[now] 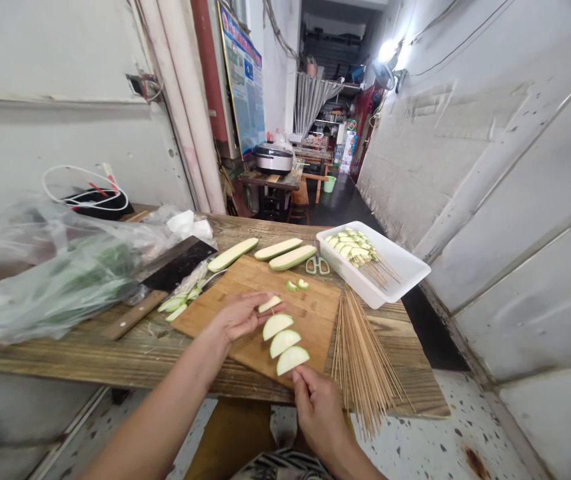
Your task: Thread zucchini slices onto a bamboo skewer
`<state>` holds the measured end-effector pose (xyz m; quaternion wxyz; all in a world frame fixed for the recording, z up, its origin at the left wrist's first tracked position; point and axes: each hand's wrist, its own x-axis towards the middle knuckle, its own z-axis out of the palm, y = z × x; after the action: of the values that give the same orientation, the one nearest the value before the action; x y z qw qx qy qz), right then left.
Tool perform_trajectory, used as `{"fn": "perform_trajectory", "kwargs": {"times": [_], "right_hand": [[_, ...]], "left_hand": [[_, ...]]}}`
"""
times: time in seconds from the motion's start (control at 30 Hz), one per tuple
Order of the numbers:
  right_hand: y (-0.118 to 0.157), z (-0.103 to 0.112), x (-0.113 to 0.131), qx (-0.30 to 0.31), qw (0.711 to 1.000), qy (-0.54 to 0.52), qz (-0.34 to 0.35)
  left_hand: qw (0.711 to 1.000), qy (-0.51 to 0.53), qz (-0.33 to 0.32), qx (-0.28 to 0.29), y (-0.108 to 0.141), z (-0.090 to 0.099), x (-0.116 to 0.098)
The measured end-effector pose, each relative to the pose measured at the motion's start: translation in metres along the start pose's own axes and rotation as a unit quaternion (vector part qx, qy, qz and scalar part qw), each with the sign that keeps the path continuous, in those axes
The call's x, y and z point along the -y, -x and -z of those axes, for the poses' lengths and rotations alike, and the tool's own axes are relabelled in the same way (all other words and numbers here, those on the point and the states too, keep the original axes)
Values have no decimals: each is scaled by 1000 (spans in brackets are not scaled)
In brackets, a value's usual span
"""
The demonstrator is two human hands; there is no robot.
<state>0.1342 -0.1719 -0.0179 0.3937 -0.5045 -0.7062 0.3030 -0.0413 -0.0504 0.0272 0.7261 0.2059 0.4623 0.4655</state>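
From the head camera, two bare hands work over a wooden cutting board [310, 313]. Above the board is a thin wooden stick [295, 375] with pale green squash slices [279, 340] on it, set in a neat row like a fan.

The right hand [320, 410] is closed, with its thumb and finger pinching the low end of the stick, just under the last slice. The left hand [240, 317] is at the far end of the row. Its fingers [261, 308] reach the top slice, but I cannot tell if they pinch it or only touch it.

A firm pinch low on the stick looks like a good way to stop it from bending. Pushing each slice gently through its middle would help keep it from splitting.

On the cutting board are two small squash bits [296, 285]. Behind the board lie three long squash pieces [278, 249] and green scissors [318, 265]. To the right of the board are a white tray [365, 280] holding more sticks with slices and a pile of bare sticks [365, 360]. To the left of the board are a big cleaver [178, 263] and a plastic bag of green leaves [50, 280]. Far behind the board, a rice cooker [274, 159] sits on a small table.
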Motion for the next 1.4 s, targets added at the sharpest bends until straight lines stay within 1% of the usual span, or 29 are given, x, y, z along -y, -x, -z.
{"fn": "perform_trajectory", "kwargs": {"times": [0.2, 0.4, 0.57, 0.77, 0.83, 0.9, 0.97, 1.03, 1.13, 1.2, 1.3, 1.4], "right_hand": [[-2, -1, 2, 2, 1000, -12, -15], [-3, -7, 1, -10, 999, -44, -28], [-3, -8, 2, -32, 997, -61, -23], [-2, -10, 1, -22, 996, -86, -24], [-1, -10, 0, -14, 994, -106, -30], [0, -10, 1, -4, 989, -144, -42], [1, -8, 3, 10, 979, -198, -57], [2, -6, 6, 23, 966, -249, -71], [3, -5, 8, 32, 951, -295, -88], [3, -5, 8, 36, 949, -299, -93], [3, -4, 10, 32, 963, -256, -74], [3, -1, 13, 11, 985, -167, -33]], "left_hand": [[1000, -2, -4, 5, -4, 2, 4], [1000, 6, 3, 21, -3, -2, 6], [989, 106, -7, 99, 7, -8, 12], [981, 159, -57, 91, 16, -16, 27], [975, 189, -53, 104, 18, -16, 28], [965, 217, -48, 136, 19, -14, 29], [956, 235, -63, 165, 20, -10, 30], [952, 236, -85, 177, 21, -6, 32], [952, 225, -109, 178, 23, -2, 37], [953, 213, -123, 178, 24, -1, 39], [959, 180, -148, 161, 27, -3, 40], [968, 156, -154, 122, 29, -6, 40]]}}
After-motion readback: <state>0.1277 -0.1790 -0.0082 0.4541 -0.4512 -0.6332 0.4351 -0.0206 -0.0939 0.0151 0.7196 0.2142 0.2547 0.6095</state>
